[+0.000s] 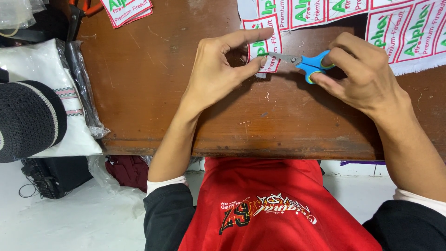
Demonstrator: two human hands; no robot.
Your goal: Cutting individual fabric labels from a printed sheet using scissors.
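Note:
My left hand (218,69) pinches a white fabric label (263,44) with red border and green lettering, holding it just above the brown wooden table (153,97). My right hand (360,74) grips small scissors with blue handles (312,64); their short metal blades point left and touch the label's lower right edge. The label hangs from a larger white sheet of the same printed labels (409,32) spread along the table's far right.
A small stack of cut labels (126,10) lies at the far left of the table beside orange-handled shears (76,14). Clear-bagged white cloth (44,69) and a dark knitted item (25,121) sit left of the table. Thread scraps dot the wood.

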